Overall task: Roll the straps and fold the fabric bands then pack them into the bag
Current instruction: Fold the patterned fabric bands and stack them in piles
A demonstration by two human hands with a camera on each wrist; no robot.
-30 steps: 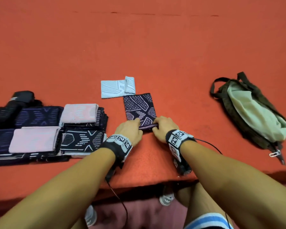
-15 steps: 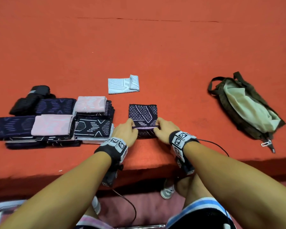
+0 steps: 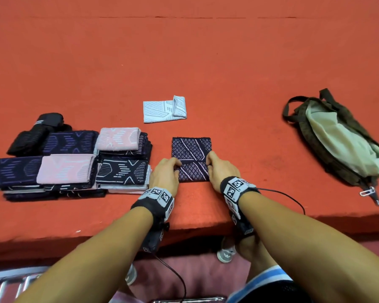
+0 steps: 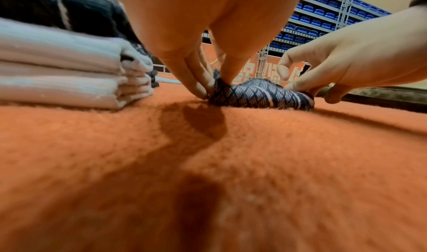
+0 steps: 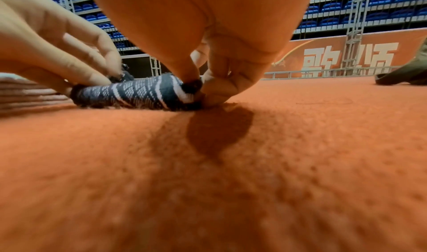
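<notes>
The band is a dark knit rectangle with a pale diamond-and-stripe weave, lying on the carpet near its front edge. My left hand pinches its left side at the fold line; my right hand pinches its right side, thumb and fingers closed on the fabric. The carpet is orange, short-piled and fuzzy. To the left, just beside my left hand, sits a stack of folded bands, pink, dark and pale. A light-blue band lies beyond, apart. The bag, olive with a pale lining, lies open well to the right. The wrist views show what the head view does not: the near flap rounded up off the carpet, blue seats in tiers and an orange banner behind.
</notes>
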